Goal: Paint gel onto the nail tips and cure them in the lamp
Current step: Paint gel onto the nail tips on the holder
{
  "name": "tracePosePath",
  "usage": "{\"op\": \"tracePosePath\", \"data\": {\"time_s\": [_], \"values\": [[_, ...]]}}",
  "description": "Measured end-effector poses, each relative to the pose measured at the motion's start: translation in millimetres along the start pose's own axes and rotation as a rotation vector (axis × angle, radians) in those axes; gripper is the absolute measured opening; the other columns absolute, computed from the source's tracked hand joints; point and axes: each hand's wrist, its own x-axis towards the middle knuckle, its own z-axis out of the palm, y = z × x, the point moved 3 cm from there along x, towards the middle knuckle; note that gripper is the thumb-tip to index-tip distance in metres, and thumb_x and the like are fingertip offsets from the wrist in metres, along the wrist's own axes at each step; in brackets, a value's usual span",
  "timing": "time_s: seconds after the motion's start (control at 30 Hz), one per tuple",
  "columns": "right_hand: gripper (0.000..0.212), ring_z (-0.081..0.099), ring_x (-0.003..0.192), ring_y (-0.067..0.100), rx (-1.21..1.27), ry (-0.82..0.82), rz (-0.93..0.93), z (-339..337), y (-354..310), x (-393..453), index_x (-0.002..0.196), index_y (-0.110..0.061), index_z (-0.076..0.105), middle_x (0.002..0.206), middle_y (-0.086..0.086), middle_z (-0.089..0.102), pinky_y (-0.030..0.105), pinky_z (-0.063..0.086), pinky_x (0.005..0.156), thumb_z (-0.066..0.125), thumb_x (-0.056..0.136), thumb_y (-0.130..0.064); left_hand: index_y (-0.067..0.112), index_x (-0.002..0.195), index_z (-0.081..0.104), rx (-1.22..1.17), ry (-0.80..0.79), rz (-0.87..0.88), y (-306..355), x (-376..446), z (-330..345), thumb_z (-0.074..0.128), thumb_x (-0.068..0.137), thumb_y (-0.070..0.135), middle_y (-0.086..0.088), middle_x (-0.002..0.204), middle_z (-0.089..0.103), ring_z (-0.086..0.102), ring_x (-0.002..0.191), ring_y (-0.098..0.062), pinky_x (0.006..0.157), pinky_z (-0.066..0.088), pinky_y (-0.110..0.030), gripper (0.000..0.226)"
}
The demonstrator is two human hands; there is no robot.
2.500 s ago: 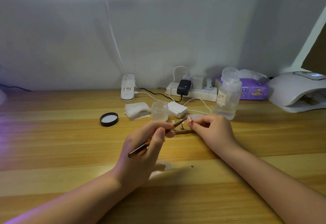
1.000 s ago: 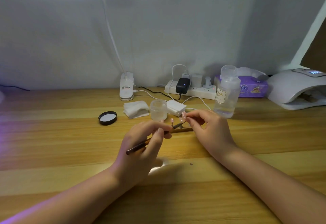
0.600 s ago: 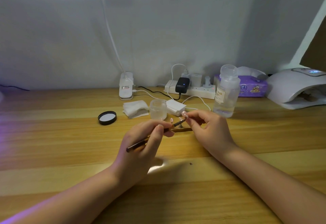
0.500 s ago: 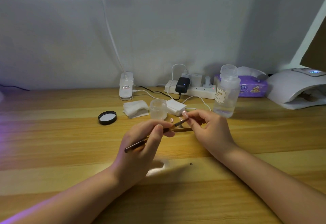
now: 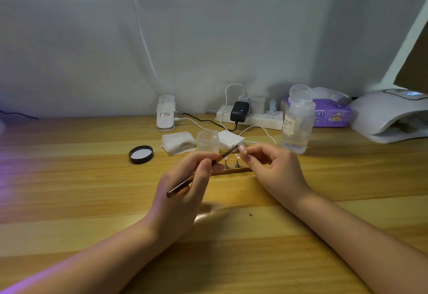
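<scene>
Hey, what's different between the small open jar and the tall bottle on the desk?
The small jar is short and wide, with no lid on; the tall bottle is slim and capped with a clear dome top. The bottle bears a label, the jar shows none. The jar stands just beyond the left hand, the bottle beyond the right hand. Both are translucent and upright.

curing lamp (image 5: 391, 113) cut off at right edge, interior unclear

Left hand (image 5: 183, 191): bare forearm angled in from lower left, fingers curled in a pen-style pinch. Right hand (image 5: 275, 171): bare forearm from lower right, thumb and forefinger pinched together, remaining fingers loosely curled.
</scene>
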Motion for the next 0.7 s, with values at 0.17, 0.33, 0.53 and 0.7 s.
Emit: {"op": "tracePosePath", "data": {"time_s": [0.17, 0.33, 0.53, 0.7], "values": [[0.013, 0.060, 0.068, 0.014, -0.005, 0.010, -0.006, 0.0, 0.4, 0.5, 0.089, -0.021, 0.074, 0.075, -0.004, 0.070, 0.021, 0.047, 0.061, 0.070, 0.085, -0.010, 0.022, 0.109, 0.066, -0.019, -0.067, -0.036, -0.7, -1.6, 1.5, 0.045, 0.096, 0.031, 0.009, 0.096, 0.074, 0.069, 0.092, -0.010, 0.078, 0.053, -0.026, 0.026], [0.020, 0.058, 0.069, 0.010, -0.026, 0.003, -0.014, -0.4, 0.6, 0.2, 0.092, -0.021, 0.073, 0.075, -0.005, 0.069, 0.012, 0.043, 0.058, 0.069, 0.084, -0.003, 0.028, 0.107, 0.067, -0.052, -0.114, -0.042, 1.5, -2.8, 2.2, 0.045, 0.097, 0.031, 0.008, 0.097, 0.074, 0.068, 0.093, -0.011, 0.079, 0.053, -0.023, 0.025], [0.011, 0.061, 0.073, 0.000, -0.029, -0.001, -0.038, -0.9, -2.7, 0.6, 0.094, -0.017, 0.074, 0.078, -0.010, 0.069, 0.008, 0.044, 0.065, 0.070, 0.085, -0.011, 0.021, 0.114, 0.063, -0.031, -0.049, -0.002, 2.1, 0.4, 0.5, 0.046, 0.096, 0.030, 0.013, 0.101, 0.072, 0.067, 0.093, -0.001, 0.079, 0.049, -0.012, 0.026], [0.010, 0.061, 0.074, 0.003, -0.047, 0.022, -0.040, -0.8, -3.4, 1.0, 0.091, -0.014, 0.075, 0.078, -0.007, 0.070, 0.010, 0.045, 0.066, 0.071, 0.084, -0.009, 0.025, 0.113, 0.066, -0.033, -0.061, -0.018, 0.5, -1.6, 1.5, 0.049, 0.094, 0.030, 0.011, 0.100, 0.074, 0.067, 0.091, -0.004, 0.079, 0.050, -0.015, 0.026]]}}
